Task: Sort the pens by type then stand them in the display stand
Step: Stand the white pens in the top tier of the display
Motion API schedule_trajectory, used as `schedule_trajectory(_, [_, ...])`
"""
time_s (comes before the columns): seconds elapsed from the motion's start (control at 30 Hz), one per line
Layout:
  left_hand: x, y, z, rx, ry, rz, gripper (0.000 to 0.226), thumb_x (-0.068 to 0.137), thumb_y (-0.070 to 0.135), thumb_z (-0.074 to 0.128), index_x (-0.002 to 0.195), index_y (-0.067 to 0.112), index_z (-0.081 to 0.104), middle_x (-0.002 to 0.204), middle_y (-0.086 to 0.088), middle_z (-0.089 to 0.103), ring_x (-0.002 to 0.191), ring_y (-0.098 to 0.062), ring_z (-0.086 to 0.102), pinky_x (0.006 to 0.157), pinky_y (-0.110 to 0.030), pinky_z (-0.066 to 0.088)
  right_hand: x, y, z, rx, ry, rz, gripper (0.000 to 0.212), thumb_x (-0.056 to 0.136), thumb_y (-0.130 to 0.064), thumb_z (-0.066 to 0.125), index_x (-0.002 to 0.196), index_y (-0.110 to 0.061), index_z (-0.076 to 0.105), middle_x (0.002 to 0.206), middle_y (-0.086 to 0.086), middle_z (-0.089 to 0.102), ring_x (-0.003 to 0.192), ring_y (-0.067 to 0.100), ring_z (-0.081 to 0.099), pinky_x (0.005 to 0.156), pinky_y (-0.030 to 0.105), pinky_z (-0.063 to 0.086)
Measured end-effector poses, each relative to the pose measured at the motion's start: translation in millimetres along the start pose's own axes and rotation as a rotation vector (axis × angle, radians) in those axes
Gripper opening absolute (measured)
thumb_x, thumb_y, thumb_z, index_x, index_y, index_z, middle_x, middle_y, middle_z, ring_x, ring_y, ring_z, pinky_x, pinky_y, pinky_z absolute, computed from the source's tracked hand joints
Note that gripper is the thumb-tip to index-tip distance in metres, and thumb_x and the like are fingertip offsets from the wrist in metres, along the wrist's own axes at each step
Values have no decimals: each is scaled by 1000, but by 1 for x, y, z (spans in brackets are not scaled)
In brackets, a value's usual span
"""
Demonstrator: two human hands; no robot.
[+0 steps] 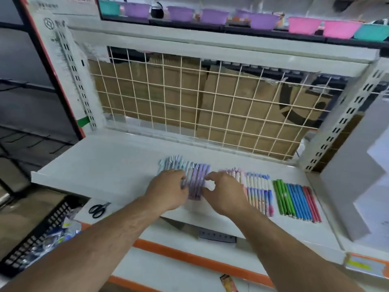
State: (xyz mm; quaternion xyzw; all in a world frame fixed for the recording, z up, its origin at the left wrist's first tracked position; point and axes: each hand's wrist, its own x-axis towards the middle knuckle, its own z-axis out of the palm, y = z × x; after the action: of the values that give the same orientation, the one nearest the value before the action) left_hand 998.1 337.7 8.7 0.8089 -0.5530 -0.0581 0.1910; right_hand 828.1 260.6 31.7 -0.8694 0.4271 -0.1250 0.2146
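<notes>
Roughly mid-sort: pens lie flat in groups on the shelf [105, 161], none standing yet, and I can't pick out a display stand. Green, blue and red pens [296, 199] look done at 3 o'clock, with the pink-and-white pens [257, 190] beside them. Left hand [168, 190] and right hand [225, 192] bracket the purple pens [196, 182]; teal-white pens [170, 164] lie at 12 o'clock of the left hand. Blur hides whether the fingers grip or just push.
</notes>
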Motion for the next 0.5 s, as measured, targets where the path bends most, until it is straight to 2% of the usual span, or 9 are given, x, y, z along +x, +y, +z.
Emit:
schedule_trajectory(0.1, [10, -37, 3, -49, 32, -104, 13, 88, 31, 57, 91, 18, 59, 93, -2, 59, 88, -25, 59, 72, -32, 48, 11, -14, 13, -3, -3, 16, 25, 87, -27, 65, 108, -15, 72, 115, 8, 69, 102, 29, 63, 82, 41, 54])
schedule_trajectory(0.17, [19, -56, 6, -71, 43, -185, 19, 91, 29, 56, 102, 13, 58, 100, -5, 58, 94, -27, 60, 75, -33, 47, 17, -21, 19, -3, 14, 12, 21, 90, -26, 64, 105, -14, 73, 108, 7, 70, 98, 28, 63, 79, 41, 55])
schedule_trajectory(0.3, [36, -74, 10, -114, -7, -312, 34, 90, 40, 59, 108, 11, 52, 95, -4, 55, 85, -24, 55, 66, -31, 41, 32, -28, 29, -14, 5, 5, 17, 91, -22, 59, 98, -13, 72, 92, 5, 72, 85, 27, 65, 71, 39, 55])
schedule_trajectory(0.37, [45, -77, 11, -128, -42, -348, 38, 84, 44, 63, 104, 13, 50, 86, 1, 50, 78, -20, 52, 60, -29, 38, 40, -30, 33, -16, 11, 18, 20, 92, -21, 57, 101, -12, 72, 90, 7, 72, 80, 26, 66, 72, 39, 55])
schedule_trajectory(0.43, [53, -77, 10, -116, -59, -378, 40, 79, 47, 65, 97, 15, 51, 77, 5, 48, 67, -17, 51, 52, -27, 34, 47, -33, 37, -6, 11, 55, 25, 92, -24, 57, 112, -19, 72, 96, 4, 74, 85, 22, 68, 77, 33, 56])
schedule_trajectory(0.5, [59, -77, 10, -109, -64, -404, 40, 74, 51, 65, 88, 16, 53, 72, 6, 51, 59, -12, 49, 47, -23, 32, 52, -34, 41, 21, -8, 71, 32, 93, -28, 58, 123, -26, 69, 95, -2, 75, 74, 14, 69, 76, 28, 56])
